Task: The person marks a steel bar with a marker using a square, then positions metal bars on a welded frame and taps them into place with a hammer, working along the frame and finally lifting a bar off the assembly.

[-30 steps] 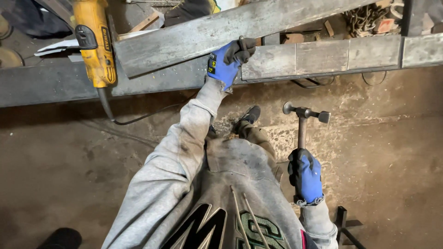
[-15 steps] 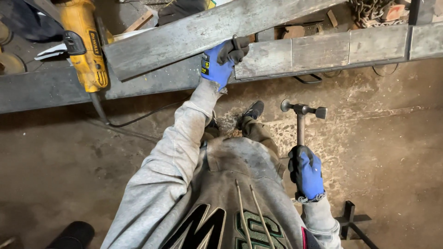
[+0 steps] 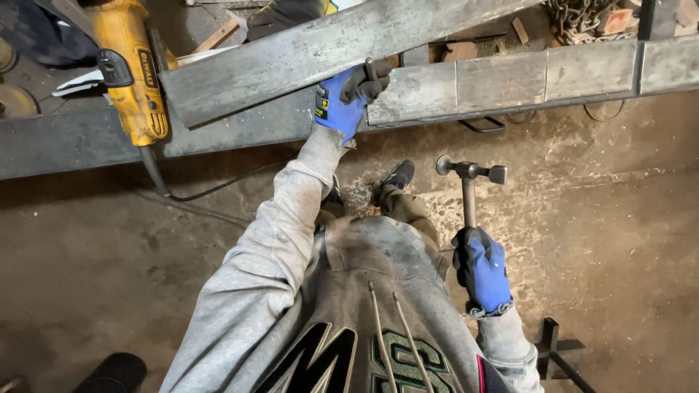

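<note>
Left hand (image 3: 348, 98), in a blue and black work glove, arm stretched forward: fingers curled over the lower edge of a flat steel plate (image 3: 320, 51), clamped on it. That plate lies tilted, its right end higher, across a long steel beam (image 3: 510, 80) that runs the width of the view.

Right hand (image 3: 484, 269), same kind of glove: closed around the handle of a ball-peen hammer (image 3: 470, 178). Hammer held upright, head uppermost, below the beam and well apart from the plate, over the dusty concrete floor (image 3: 619, 218).

Yellow angle grinder (image 3: 131, 80): resting on the beam just left of the plate's lower end, black cable trailing down to the floor.

Person's shoe (image 3: 397, 175): on the floor between the two hands, near a patch of pale grit.

Rusty chain (image 3: 571, 18): heaped beyond the beam, top right.

Black metal cross-shaped stand (image 3: 555, 351): on the floor, lower right, near the right sleeve.
</note>
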